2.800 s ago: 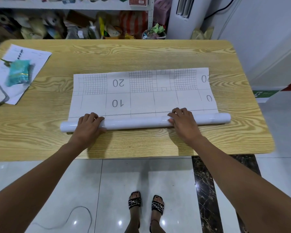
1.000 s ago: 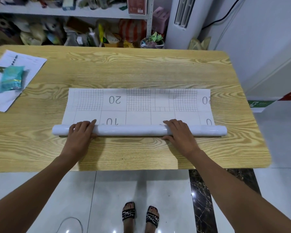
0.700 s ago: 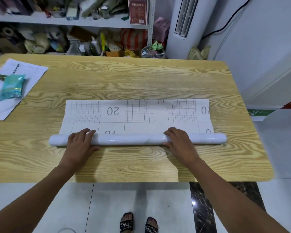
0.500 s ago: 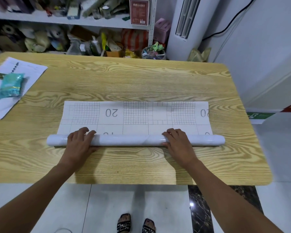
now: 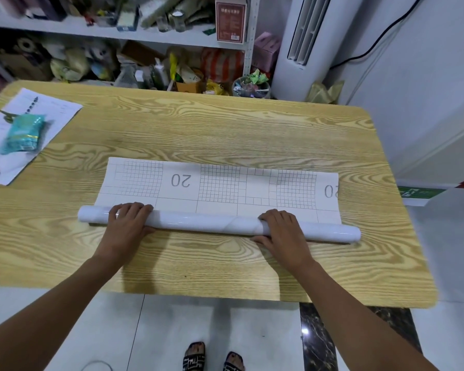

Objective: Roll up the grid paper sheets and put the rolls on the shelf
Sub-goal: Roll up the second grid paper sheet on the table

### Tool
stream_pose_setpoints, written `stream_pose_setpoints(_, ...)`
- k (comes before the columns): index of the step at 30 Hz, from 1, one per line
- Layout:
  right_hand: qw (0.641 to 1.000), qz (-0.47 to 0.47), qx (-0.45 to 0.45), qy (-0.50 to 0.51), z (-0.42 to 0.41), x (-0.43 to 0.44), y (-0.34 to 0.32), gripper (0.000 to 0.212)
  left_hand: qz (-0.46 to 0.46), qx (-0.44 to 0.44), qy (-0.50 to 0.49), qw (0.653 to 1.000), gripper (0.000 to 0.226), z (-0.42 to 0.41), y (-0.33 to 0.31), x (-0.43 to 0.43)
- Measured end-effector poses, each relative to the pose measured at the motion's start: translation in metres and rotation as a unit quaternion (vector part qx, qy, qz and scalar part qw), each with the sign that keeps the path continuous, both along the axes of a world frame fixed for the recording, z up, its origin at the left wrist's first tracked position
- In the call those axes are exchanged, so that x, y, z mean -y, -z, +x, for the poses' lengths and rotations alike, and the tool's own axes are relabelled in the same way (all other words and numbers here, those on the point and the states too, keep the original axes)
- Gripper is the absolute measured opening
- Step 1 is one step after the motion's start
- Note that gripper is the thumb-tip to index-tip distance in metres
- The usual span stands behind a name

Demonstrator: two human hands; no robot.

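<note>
Most of the sheet (image 5: pixel 225 187) is wound into the roll (image 5: pixel 204 223); a flat gridded strip marked 20 remains on its far side; the shelf (image 5: pixel 91 32) step is not yet done; the glossy white roll lies across the desk (image 5: pixel 225 129); left hand (image 5: pixel 129 227) and right hand (image 5: pixel 283 232) each curl a grip over it.

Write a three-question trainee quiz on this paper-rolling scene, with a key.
1. True or false: the left hand and the right hand both rest on the roll.
2. Which number shows on the unrolled part of the grid paper sheet? A) 20 B) 45 C) 70
3. Fill in: the teal packet lies on a white ___ at the left of the table.
Key: 1 true; 2 A; 3 paper.
</note>
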State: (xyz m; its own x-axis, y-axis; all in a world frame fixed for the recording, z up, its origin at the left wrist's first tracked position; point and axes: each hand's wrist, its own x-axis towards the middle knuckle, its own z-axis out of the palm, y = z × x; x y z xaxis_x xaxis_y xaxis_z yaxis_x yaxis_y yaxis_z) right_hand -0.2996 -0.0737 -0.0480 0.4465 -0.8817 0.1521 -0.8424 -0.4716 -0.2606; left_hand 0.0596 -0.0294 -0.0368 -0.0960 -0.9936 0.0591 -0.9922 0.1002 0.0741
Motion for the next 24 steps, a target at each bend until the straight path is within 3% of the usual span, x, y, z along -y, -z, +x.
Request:
stream_pose_setpoints(7,0.999,-0.031,-0.002,0.026,-0.003,0.002,0.006,0.044,-0.023,-0.021,0.010,0.999,0.036,-0.001,0.008,-0.004)
stream_pose_setpoints(11,0.997,-0.049,-0.040,0.049,-0.002,0.000,0.003,0.045,0.016,0.010,0.045,0.999,0.052,0.005,0.008,-0.007)
stream_pose_setpoints(17,0.998,-0.018,-0.057,0.036,-0.003,0.003,0.002,0.053,0.041,-0.020,0.039,0.998,0.083,0.003,0.002,-0.002)
stream_pose_setpoints(24,0.998,0.029,-0.046,-0.008,-0.010,0.009,-0.006,0.066,0.062,-0.059,0.058,0.995,0.069,0.006,-0.003,0.006)
